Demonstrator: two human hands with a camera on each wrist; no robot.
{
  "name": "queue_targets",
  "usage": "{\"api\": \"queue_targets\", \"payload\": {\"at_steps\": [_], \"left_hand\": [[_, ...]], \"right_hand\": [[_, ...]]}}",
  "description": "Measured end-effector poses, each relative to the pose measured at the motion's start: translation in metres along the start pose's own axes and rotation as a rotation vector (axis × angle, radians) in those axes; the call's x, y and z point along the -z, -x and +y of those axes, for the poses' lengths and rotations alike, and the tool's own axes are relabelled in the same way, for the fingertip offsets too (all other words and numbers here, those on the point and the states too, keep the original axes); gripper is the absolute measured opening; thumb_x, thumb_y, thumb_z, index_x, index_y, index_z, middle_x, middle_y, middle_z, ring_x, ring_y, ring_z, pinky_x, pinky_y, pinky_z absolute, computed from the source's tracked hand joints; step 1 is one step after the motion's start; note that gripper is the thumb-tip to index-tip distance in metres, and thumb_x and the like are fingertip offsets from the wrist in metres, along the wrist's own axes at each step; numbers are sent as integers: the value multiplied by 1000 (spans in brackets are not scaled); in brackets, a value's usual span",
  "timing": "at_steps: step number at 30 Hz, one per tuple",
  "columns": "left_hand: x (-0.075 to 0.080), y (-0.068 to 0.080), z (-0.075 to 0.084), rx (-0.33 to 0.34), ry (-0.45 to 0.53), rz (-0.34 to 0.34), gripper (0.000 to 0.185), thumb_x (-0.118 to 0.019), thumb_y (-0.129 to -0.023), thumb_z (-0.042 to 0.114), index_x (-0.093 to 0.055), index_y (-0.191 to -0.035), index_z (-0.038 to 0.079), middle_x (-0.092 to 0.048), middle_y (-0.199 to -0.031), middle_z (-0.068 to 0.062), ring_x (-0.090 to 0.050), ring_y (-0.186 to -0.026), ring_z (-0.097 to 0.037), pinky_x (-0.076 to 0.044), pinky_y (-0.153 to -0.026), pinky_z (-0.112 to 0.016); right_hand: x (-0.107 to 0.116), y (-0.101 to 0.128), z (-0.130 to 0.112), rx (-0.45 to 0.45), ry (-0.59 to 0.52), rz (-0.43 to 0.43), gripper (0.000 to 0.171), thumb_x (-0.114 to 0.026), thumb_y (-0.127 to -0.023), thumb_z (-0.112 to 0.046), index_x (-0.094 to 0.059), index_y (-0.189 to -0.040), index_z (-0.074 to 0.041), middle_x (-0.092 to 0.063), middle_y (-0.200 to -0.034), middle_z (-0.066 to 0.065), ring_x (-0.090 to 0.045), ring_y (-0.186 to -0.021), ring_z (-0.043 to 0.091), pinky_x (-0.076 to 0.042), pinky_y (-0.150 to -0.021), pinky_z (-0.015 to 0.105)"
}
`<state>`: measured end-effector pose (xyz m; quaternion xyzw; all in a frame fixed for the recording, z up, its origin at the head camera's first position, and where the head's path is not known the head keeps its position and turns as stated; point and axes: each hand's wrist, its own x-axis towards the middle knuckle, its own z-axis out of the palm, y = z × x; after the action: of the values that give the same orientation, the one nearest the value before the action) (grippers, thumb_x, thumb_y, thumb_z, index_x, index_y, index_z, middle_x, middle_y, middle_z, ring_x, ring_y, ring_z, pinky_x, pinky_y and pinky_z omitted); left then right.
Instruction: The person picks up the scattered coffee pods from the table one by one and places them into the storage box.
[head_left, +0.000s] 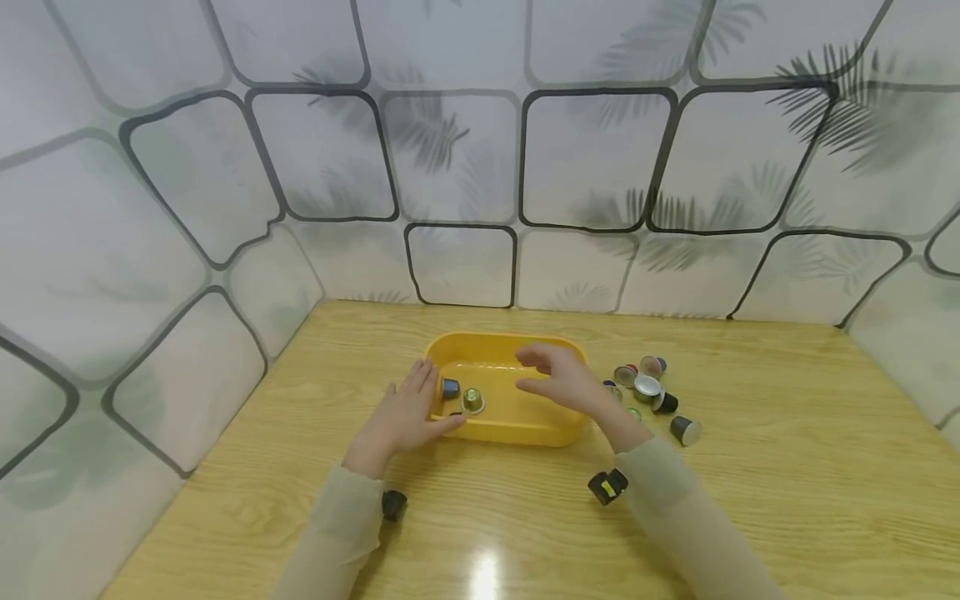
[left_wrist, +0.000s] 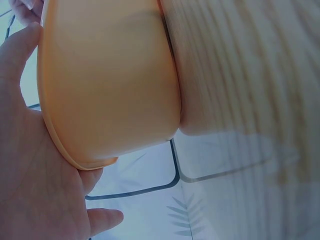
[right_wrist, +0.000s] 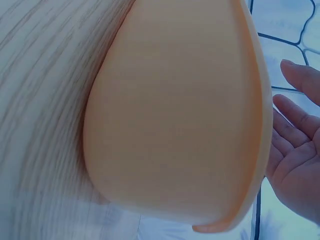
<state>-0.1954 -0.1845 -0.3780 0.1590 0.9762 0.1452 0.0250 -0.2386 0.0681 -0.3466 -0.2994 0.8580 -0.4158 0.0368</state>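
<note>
A yellow plastic tray (head_left: 517, 432) sits on the wooden table. My left hand (head_left: 401, 421) rests on its left rim, fingers straight and thumb spread along the front edge; the left wrist view shows the palm against the tray's wall (left_wrist: 110, 85). Inside, at the left, lie a blue coffee capsule (head_left: 450, 388) and a green-gold coffee capsule (head_left: 472, 400); a dark thing beside the left thumb is mostly hidden. Over the tray's right side hovers my right hand (head_left: 561, 379), thumb and fingers apart, holding nothing. In the right wrist view the hand (right_wrist: 297, 150) shows beyond the rim.
Right of the tray is a loose group of several coffee capsules, among them a silver-topped capsule (head_left: 647, 386) and a black capsule (head_left: 665, 402). A dark capsule with a pale lid (head_left: 686, 431) lies nearer me. Patterned fabric walls (head_left: 465, 267) border the table's back and sides.
</note>
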Motion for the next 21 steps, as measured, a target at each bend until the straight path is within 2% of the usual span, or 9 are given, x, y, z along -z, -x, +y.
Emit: {"api": "queue_targets", "payload": {"at_steps": [9, 14, 21], "left_hand": [[-1, 1, -2, -8, 10, 9, 91, -43, -82, 61, -13, -140, -3, -6, -145, -15, 0, -133, -24, -11, -99, -57], [0, 1, -1, -9, 11, 9, 91, -44, -82, 60, -14, -139, -3, -7, -145, -16, 0, -133, -25, -11, -99, -57], [0, 1, 0, -6, 6, 2, 90, -44, -82, 60, -14, -139, -4, -8, -145, -16, 0, -133, -25, -11, -99, -57]], "right_hand": [[14, 15, 9, 3, 28, 38, 44, -64, -82, -17, -52, -118, 4, -54, -116, 20, -50, -108, 29, -39, -91, 37], [21, 25, 14, 2, 3, 51, 44, -63, -83, -20, -51, -119, 3, -52, -118, 20, -48, -110, 30, -37, -92, 39], [30, 39, 24, -48, -37, 68, 44, -62, -84, -20, -50, -121, 2, -51, -120, 19, -47, -112, 29, -35, -94, 39]]}}
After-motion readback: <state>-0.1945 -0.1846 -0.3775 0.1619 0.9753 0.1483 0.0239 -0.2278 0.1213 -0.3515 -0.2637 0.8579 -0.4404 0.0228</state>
